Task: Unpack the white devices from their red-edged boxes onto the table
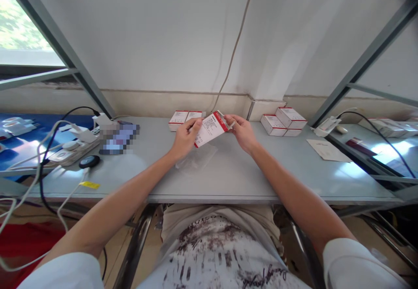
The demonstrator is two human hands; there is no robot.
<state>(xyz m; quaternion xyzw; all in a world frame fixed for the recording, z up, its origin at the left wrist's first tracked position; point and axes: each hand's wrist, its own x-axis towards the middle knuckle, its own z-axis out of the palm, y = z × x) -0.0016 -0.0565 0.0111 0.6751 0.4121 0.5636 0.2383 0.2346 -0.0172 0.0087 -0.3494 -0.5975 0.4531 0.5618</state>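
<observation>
The white-and-red printed carton (pixel 210 128) is held between the hands above the grey desk (pixel 248 175), its long axis slanting from near left to far right. The left hand (pixel 186 137) grips the carton's left side, thumb along its edge; the right hand (pixel 243 132) makes a narrow pinch at the carton's red end, so neither hand is apart from it. Clear plastic film (pixel 197 160) lies below the carton, toward the body; 3 small boxes (pixel 283 122) sit to its right.

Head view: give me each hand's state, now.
Left hand: closed, holding the white-and-red box.
Right hand: at the box's red end; whether its grip is closed cannot be told.
</observation>
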